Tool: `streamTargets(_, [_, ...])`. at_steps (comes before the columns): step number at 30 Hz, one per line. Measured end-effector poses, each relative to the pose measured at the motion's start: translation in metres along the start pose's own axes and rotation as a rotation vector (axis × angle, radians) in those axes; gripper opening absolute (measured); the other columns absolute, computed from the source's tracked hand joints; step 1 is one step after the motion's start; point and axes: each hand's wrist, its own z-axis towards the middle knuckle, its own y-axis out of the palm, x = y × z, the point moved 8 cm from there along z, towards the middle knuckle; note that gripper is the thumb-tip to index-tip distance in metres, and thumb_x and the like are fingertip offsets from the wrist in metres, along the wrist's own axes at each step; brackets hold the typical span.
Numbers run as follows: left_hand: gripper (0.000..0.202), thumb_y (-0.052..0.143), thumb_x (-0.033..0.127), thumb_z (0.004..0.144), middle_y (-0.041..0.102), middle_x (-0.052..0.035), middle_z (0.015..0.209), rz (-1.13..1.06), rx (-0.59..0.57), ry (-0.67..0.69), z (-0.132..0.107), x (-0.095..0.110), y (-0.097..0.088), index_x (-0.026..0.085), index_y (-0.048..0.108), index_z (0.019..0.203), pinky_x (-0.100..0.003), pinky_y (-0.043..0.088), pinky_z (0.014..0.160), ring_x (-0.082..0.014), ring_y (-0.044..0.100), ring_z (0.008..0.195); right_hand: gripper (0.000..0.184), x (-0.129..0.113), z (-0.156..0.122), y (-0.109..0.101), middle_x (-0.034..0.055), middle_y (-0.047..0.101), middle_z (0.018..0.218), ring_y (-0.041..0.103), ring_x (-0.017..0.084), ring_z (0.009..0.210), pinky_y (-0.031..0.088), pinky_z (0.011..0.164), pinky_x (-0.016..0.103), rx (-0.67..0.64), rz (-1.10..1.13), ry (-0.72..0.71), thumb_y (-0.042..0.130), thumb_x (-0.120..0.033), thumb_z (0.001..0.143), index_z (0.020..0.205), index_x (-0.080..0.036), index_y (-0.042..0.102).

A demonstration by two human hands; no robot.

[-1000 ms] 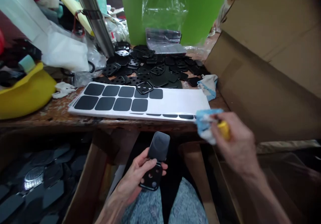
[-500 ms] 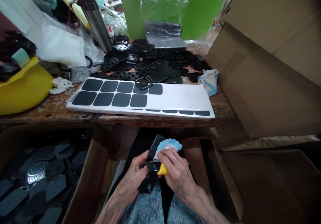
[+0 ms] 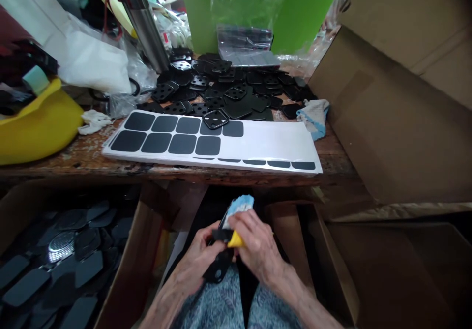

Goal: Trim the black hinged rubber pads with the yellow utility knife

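Observation:
My left hand (image 3: 193, 260) is closed around a black plastic piece (image 3: 218, 269) with round holes, held over my lap below the table edge. My right hand (image 3: 254, 243) grips a blue-and-white cloth (image 3: 239, 204) and a small yellow object (image 3: 235, 240), and presses the cloth onto the upper part of the black piece. The two hands touch each other. On the table above lies a white backing sheet (image 3: 265, 144) with several dark square stickers (image 3: 164, 134) at its left end.
A heap of black plates (image 3: 221, 90) lies behind the sheet, with a second cloth (image 3: 314, 115) to its right. A yellow bowl (image 3: 37, 130) sits at left, a green bin (image 3: 258, 9) at the back. Cardboard boxes (image 3: 398, 112) stand right; a box of dark pieces (image 3: 55, 260) lower left.
My right hand came down from the table's right edge with the cloth and yellow object to the black piece in my left hand. It now rubs the piece.

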Motion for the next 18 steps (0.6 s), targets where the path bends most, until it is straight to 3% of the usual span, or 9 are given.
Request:
streamTargets(2, [0.033,0.064,0.027,0.068,0.064,-0.003,0.062,0.016,-0.018,-0.005,0.001,-0.001,0.0,0.012,0.062,0.097,-0.024,0.044,0.058,-0.0147,0.058,0.058,0.042,-0.003,0.001,-0.002,0.007,0.059,0.105,0.052,0.022,0.098,0.048,0.068,0.031,0.005,0.041,-0.045,0.046,-0.003,0.073,0.111,-0.021,0.052])
streamTargets(6, [0.033,0.062,0.031,0.071,0.064,-0.0041,0.062,0.034,-0.006,-0.036,0.001,-0.002,-0.002,0.011,0.063,0.097,-0.023,0.042,0.053,-0.0143,0.058,0.055,0.035,0.002,0.002,-0.003,0.0077,0.059,0.102,0.052,0.022,0.097,0.047,0.073,0.032,0.065,0.045,0.023,0.046,-0.005,0.077,0.107,-0.019,0.054])
streamTargets(9, [0.036,0.067,0.03,0.066,0.065,-0.0027,0.066,-0.045,-0.003,0.004,0.001,0.007,-0.003,0.013,0.063,0.098,-0.022,0.043,0.055,-0.0144,0.058,0.058,0.042,-0.005,-0.003,0.004,0.0079,0.057,0.107,0.05,0.024,0.101,0.047,0.07,0.032,0.02,0.059,-0.035,0.048,-0.004,0.075,0.113,-0.021,0.051])
streamTargets(11, [0.034,0.067,0.031,0.066,0.066,-0.0031,0.067,-0.084,-0.01,-0.032,-0.002,0.009,-0.005,0.013,0.063,0.095,-0.022,0.044,0.055,-0.0138,0.058,0.058,0.042,0.001,-0.004,-0.001,0.007,0.057,0.104,0.053,0.021,0.096,0.047,0.07,0.03,0.018,0.147,0.024,0.047,-0.002,0.074,0.111,-0.021,0.051])
streamTargets(14, [0.036,0.068,0.037,0.065,0.067,-0.0051,0.067,-0.135,0.119,-0.097,-0.005,0.007,-0.023,0.014,0.064,0.093,-0.024,0.047,0.058,-0.0165,0.061,0.06,0.022,0.023,0.003,-0.041,0.0041,0.056,0.09,0.056,0.016,0.081,0.046,0.071,0.026,0.133,0.319,0.205,0.046,-0.008,0.079,0.096,-0.019,0.055])
streamTargets(16, [0.041,0.071,0.038,0.061,0.069,-0.0068,0.072,-0.163,0.182,-0.121,-0.001,0.003,-0.034,0.016,0.063,0.095,-0.027,0.048,0.061,-0.0206,0.064,0.067,0.012,0.039,0.015,-0.082,0.0023,0.057,0.083,0.056,0.014,0.072,0.046,0.066,0.024,0.223,0.381,0.295,0.046,-0.019,0.085,0.093,-0.019,0.055])
streamTargets(18, [0.042,0.074,0.036,0.058,0.07,-0.0074,0.072,-0.179,0.174,-0.147,0.007,0.0,-0.035,0.017,0.063,0.094,-0.029,0.049,0.062,-0.0224,0.065,0.068,0.016,0.056,0.031,-0.133,0.0011,0.058,0.079,0.055,0.012,0.065,0.045,0.059,0.021,0.326,0.333,0.354,0.045,-0.027,0.087,0.097,-0.019,0.054])
